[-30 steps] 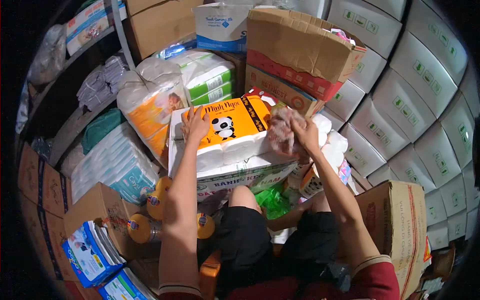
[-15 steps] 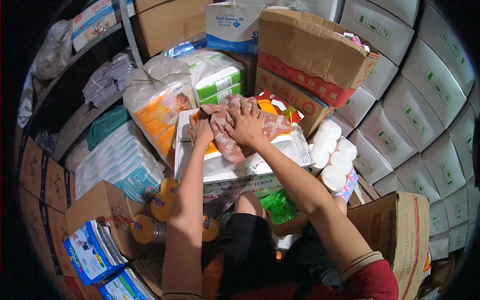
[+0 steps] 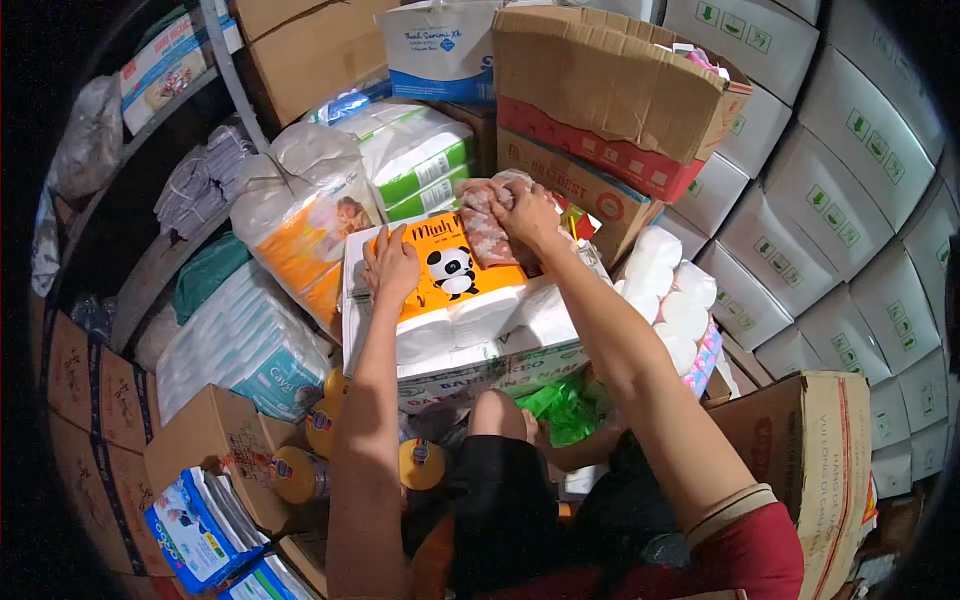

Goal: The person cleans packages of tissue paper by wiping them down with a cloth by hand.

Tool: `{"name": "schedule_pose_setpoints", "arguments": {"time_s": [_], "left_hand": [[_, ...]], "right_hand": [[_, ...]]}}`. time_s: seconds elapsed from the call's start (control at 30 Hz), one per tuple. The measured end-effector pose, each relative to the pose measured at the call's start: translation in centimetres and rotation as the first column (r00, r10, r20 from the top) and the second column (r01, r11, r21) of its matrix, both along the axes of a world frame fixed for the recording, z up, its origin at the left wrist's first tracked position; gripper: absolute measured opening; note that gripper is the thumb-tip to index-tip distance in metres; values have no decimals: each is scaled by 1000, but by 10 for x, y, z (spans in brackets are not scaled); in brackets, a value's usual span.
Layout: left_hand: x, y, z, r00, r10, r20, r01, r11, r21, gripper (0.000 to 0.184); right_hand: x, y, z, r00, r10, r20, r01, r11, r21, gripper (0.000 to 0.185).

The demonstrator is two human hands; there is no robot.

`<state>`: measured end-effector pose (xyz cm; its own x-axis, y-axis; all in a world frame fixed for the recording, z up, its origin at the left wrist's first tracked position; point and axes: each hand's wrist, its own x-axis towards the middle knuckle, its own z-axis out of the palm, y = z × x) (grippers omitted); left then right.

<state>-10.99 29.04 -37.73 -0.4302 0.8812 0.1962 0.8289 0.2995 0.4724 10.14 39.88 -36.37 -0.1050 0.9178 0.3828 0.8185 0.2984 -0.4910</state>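
An orange-and-white pack of paper rolls with a panda print (image 3: 450,272) lies on a white carton with green print (image 3: 500,370), in front of me. My left hand (image 3: 391,268) rests on the pack's left side, fingers spread. A reddish-brown patterned cloth (image 3: 487,225) is bunched on the pack's right part. My right hand (image 3: 530,215) has its fingers curled round the cloth and presses it against the pack. The cloth hides part of the orange print.
White rolls (image 3: 665,290) stand right of the carton, a green bag (image 3: 568,410) below it. Wrapped tissue packs (image 3: 310,220) lie to the left. An open cardboard box (image 3: 610,80) is behind. White boxes (image 3: 830,200) are stacked at right, yellow-lidded jars (image 3: 421,463) at lower left.
My right hand has drawn the cloth from the pack's middle toward the right, gathering it and uncovering the panda print. My left hand now lies flatter on the pack's left side.
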Motion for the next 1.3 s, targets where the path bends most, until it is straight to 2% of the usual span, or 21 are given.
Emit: {"name": "schedule_pose_setpoints", "arguments": {"time_s": [0.13,0.27,0.4,0.47,0.53,0.6,0.67,0.73,0.8,0.87,0.9,0.93,0.97,1.0,1.07,1.1,1.17,1.2,1.23,1.27,1.3], "left_hand": [[5,-4,7,1000,9,25,-8,1000,-12,43],[7,-1,8,1000,28,-3,-28,999,-31,43],[7,-3,10,1000,24,-16,-24,999,-30,43],[7,-3,9,999,32,2,-32,999,-27,43],[5,-2,7,1000,27,-8,-27,999,-20,43],[-5,9,-7,1000,12,-20,-12,1000,5,43],[-23,27,-33,999,-10,-33,12,999,48,43],[-10,11,-16,999,25,25,-26,999,47,42],[-9,6,-9,999,31,35,-32,999,44,42],[-19,16,-27,999,19,45,-24,991,134,40],[-23,15,-31,997,-14,76,0,984,179,40],[-26,15,-36,993,-47,106,23,975,222,39],[-7,-6,1,985,61,159,-85,985,149,37],[-13,-4,-5,970,33,242,-89,970,225,36],[-35,11,-23,919,-43,393,-117,920,375,34],[-37,18,-28,952,47,304,-222,788,574,33],[-45,18,-31,881,-11,473,-339,682,647,33],[-43,9,-17,838,-51,543,-397,625,672,34],[-33,3,-5,892,-94,443,-302,606,736,37],[-8,-14,20,942,-60,331,-217,645,733,42],[8,-25,44,959,-108,264,-74,800,596,45]], "right_hand": [[42,7,-13,977,-5,-213,-29,987,-159,65],[77,-17,-24,967,-115,-226,20,924,-382,69],[104,-38,-55,928,-101,-359,1,963,-268,67],[116,-45,-65,945,-104,-311,37,976,-215,60],[127,-61,-48,974,-81,-211,30,971,-235,57],[135,-83,-9,974,17,-224,-66,975,-213,54],[133,-75,7,953,115,-281,-114,993,21,51],[112,-101,75,902,283,-328,-233,955,182,50],[84,-126,126,891,278,-360,-210,953,217,50],[58,-125,143,900,320,-297,-205,910,359,52],[46,-135,155,921,311,-234,-248,933,262,54],[36,-115,144,827,455,-329,-432,890,145,63],[23,-102,129,784,481,-393,-489,868,88,67],[13,-98,120,735,499,-458,-546,837,35,71],[11,-94,110,896,295,-332,-363,918,-163,75],[11,-85,92,928,254,-272,-288,953,-90,73],[18,-64,45,970,185,-156,-195,979,-51,66],[20,-68,39,974,158,-163,-183,971,-151,62],[27,-72,34,968,237,-83,-248,955,-163,59],[31,-49,-4,943,328,-57,-331,942,-49,53],[26,-40,-28,977,210,-35,-211,977,-21,50]]}}
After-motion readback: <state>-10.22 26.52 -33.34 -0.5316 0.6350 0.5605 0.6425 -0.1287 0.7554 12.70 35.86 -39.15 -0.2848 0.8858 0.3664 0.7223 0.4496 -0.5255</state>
